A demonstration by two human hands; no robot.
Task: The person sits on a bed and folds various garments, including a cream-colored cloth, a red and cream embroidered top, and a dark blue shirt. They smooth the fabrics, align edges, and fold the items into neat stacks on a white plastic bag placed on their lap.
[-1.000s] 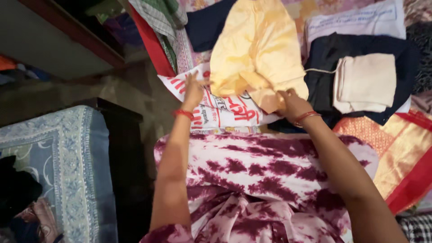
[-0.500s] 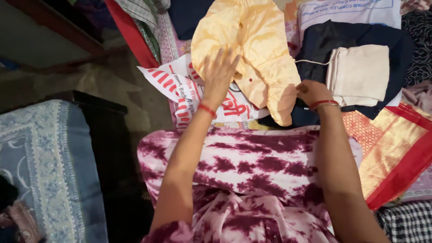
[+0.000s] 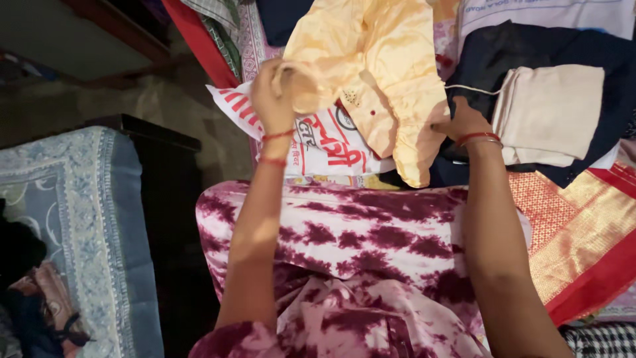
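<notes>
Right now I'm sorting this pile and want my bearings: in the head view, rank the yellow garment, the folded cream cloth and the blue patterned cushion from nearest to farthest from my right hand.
1. Yellow garment: held by the right hand, at its left.
2. Folded cream cloth: just to its right, on dark fabric.
3. Blue patterned cushion: far left, beyond the left hand.

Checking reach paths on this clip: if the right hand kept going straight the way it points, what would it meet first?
The right hand points up the bed; beyond the yellow garment it grips, the dark navy cloth probably comes first, though depth is unclear.
</notes>
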